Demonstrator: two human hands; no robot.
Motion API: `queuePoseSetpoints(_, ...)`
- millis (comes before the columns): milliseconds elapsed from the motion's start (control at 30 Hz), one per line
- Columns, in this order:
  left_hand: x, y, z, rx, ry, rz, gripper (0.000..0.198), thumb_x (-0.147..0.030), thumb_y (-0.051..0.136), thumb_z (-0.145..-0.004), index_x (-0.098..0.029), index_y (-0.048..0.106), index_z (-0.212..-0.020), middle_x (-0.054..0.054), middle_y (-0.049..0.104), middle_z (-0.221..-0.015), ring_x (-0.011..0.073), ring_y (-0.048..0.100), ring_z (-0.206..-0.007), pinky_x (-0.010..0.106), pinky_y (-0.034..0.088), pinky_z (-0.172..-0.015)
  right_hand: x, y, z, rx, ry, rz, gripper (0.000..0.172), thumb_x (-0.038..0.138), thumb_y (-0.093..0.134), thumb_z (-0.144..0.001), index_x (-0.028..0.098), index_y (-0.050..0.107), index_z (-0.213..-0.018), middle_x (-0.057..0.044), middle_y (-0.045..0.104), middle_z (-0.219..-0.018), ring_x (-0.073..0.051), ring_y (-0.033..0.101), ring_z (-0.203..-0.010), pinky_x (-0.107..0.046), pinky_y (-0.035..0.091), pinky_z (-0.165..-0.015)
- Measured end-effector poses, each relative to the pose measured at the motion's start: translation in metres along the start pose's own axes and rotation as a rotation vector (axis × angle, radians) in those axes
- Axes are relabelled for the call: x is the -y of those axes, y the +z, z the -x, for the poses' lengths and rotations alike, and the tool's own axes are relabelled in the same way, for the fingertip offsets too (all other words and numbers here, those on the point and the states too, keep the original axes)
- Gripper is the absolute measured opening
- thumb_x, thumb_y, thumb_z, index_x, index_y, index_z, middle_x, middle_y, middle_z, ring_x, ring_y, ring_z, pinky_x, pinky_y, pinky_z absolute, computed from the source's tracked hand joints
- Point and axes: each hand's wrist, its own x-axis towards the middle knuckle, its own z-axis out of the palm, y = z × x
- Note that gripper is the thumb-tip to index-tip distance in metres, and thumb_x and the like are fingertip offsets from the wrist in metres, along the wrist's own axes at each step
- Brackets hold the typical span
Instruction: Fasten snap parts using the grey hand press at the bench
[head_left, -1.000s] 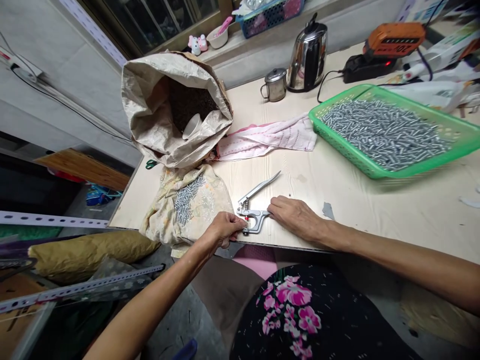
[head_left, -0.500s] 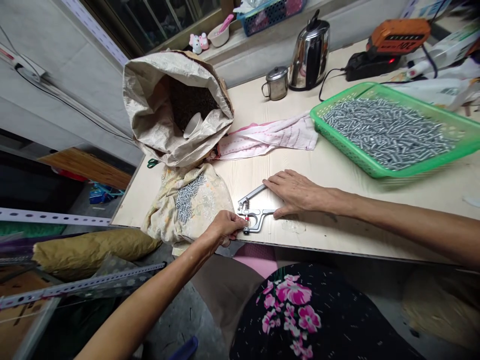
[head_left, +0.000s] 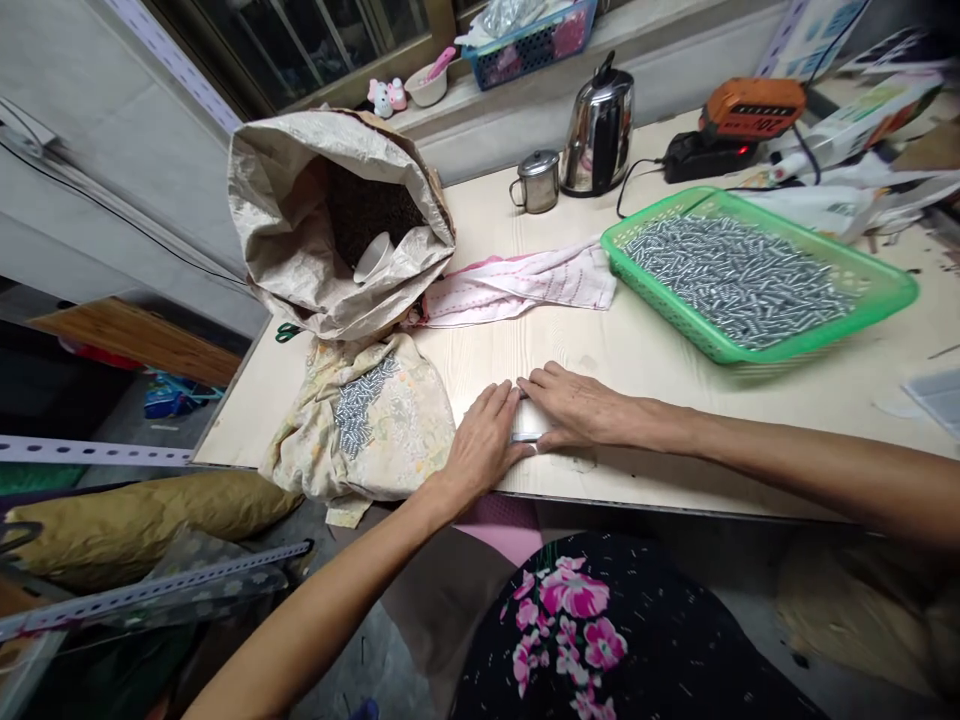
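Head view: at left, the sack (head_left: 334, 300) lies tipped with its mouth toward the near side, probably so the cup (head_left: 373, 258) inside stays within reach. Nearer, a crumpled cloth (head_left: 416, 430) bears a small heap of pins (head_left: 358, 410); its soft folds likely keep them from rolling off the table (head_left: 480, 355). Right of it, at the near edge, the left hand (head_left: 484, 440) bends palm-down over the tool (head_left: 525, 437), hiding most of it; whether those fingers grip cannot be told. Beyond lies the towel (head_left: 517, 287). The right hand (head_left: 574, 405) holds the tool from the right, thumb at a near bar and fingertips at a dark far piece, touching or nearly touching the left fingers, perhaps to steady it. Between the hands the tool shows only as a slim, straight, grey, metallic-looking bar. Farther right, the basket (head_left: 750, 357) carries far more pins, slender and shiny, its raised walls presumably containing them.
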Motion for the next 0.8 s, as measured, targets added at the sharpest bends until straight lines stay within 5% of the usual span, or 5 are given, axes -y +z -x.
queuePoseSetpoints(167,0.006,0.000,-0.025,0.130,0.040,-0.087,0.054,-0.033,0.066,-0.087,-0.014,0.044,-0.134,0.014,0.056,-0.128,0.0297,0.050,-0.116,0.046,0.046,-0.098,-0.002,-0.006,0.006,0.052,0.108,0.057,0.048,0.043,0.078,-0.075,0.011,0.060,-0.105,-0.016,0.060,-0.102,-0.030,0.051,-0.093,-0.039,0.045,-0.075)
queuePoseSetpoints(367,-0.006,0.000,-0.030,0.097,-0.092,-0.128,0.024,-0.030,0.061,-0.092,-0.018,0.058,-0.112,0.007,0.060,-0.103,0.0249,0.051,-0.100,0.038,0.047,-0.085,0.000,-0.006,0.000,0.076,0.120,0.098,0.013,0.025,0.063,-0.091,0.012,0.064,-0.092,-0.012,0.063,-0.094,-0.024,0.054,-0.089,-0.033,0.041,-0.074)
queuePoseSetpoints(533,-0.005,0.002,-0.033,0.076,-0.126,-0.141,0.013,-0.028,0.058,-0.094,-0.017,0.064,-0.095,0.007,0.061,-0.095,0.0237,0.053,-0.098,0.037,0.048,-0.084,-0.004,0.001,-0.003,0.071,0.058,0.083,0.018,0.020,0.052,-0.097,0.013,0.063,-0.084,-0.008,0.062,-0.082,-0.020,0.053,-0.080,-0.031,0.038,-0.071)
queuePoseSetpoints(700,-0.009,0.020,-0.018,-0.099,-0.131,-0.128,0.034,-0.026,0.059,-0.093,-0.015,0.056,-0.125,0.014,0.061,-0.125,0.0278,0.053,-0.118,0.045,0.048,-0.098,-0.029,-0.003,-0.005,0.002,-0.026,0.010,0.029,0.039,0.064,-0.090,0.012,0.065,-0.101,-0.012,0.061,-0.097,-0.025,0.052,-0.090,-0.033,0.040,-0.076)
queuePoseSetpoints(800,-0.024,0.041,0.002,-0.190,-0.056,-0.156,0.050,-0.026,0.058,-0.093,-0.011,0.044,-0.140,0.020,0.046,-0.148,0.0332,0.035,-0.143,0.052,0.037,-0.113,-0.050,-0.006,-0.012,0.034,-0.073,-0.043,0.029,0.038,0.055,-0.095,0.013,0.067,-0.104,-0.012,0.062,-0.094,-0.024,0.054,-0.088,-0.035,0.040,-0.080)
